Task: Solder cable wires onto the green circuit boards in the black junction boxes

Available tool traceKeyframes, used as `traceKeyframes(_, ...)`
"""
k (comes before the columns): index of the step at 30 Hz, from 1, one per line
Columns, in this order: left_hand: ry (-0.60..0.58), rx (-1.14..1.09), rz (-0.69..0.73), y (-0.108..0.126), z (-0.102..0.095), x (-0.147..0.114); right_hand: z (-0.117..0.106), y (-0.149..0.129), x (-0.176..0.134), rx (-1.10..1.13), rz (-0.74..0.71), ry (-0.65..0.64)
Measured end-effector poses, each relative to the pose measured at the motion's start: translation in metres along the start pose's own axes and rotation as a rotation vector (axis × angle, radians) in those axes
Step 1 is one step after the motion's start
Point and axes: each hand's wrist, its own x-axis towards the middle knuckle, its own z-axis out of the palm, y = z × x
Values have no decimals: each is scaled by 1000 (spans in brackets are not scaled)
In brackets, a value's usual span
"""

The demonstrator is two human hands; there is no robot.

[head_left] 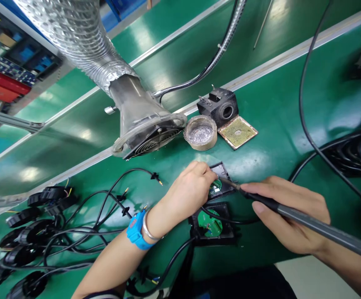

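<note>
Right hand (288,216) grips a grey soldering iron (317,224) like a pen, fingers closed around its shaft, the thin tip reaching left to a small green circuit board (215,186) seated in an open black housing (222,182). Left hand (190,192), with a blue watch (136,229) and a silver bangle on its wrist, curls its fingers down onto the same board; I cannot tell whether it pinches anything. Just nearer the viewer lies a second black housing (213,226) with its own round green board, a black cable (230,220) crossing over it. To the left, near the edge of the green tabletop (276,124), many black cables with bare wire ends run to a row of black round parts (28,232). Beyond the hands stands a round, shallow pot (200,132) holding grey metal crumbs. Touching its right side is a flat square tray (237,132) holding a yellowed sponge, and behind that a black iron holder (218,106). Left of the pot, a fan-fronted extraction hood (146,128) on a silvery ribbed duct (77,33) points down at the surface. Farther off, metal rails cross the green bench, and shelving with red and blue bins (9,62) fills the far left corner.
</note>
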Motion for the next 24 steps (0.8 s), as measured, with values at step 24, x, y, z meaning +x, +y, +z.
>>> traceKeyframes(24, -56, 6, -56, 2, -8, 7, 2, 8, -4, 34, -145, -33)
